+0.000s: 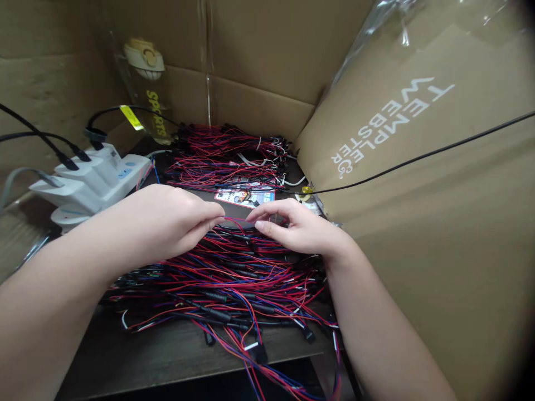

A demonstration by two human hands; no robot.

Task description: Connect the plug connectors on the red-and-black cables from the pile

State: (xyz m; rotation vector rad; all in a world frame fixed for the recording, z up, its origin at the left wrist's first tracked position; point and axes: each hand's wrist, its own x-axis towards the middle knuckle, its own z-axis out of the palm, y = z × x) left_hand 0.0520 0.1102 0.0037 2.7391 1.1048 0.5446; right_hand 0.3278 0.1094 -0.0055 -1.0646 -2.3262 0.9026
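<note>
A thin wire, reddish-purple in colour, stretches between my two hands over the dark work surface. My left hand pinches one end between thumb and forefinger. Thumb and forefinger of my right hand close on the other end, the remaining fingers curled loosely. Right below both hands spreads a large pile of red, blue and black wires with black connectors and white tags. Beyond them lies a second heap of bundled red wires. The wire's ends are hidden by my fingers.
Cardboard walls enclose the back and both sides. On the left stands a white power strip with several plugs. A clear bottle stands at the back left. A black cable crosses the right side. A printed card lies behind my hands.
</note>
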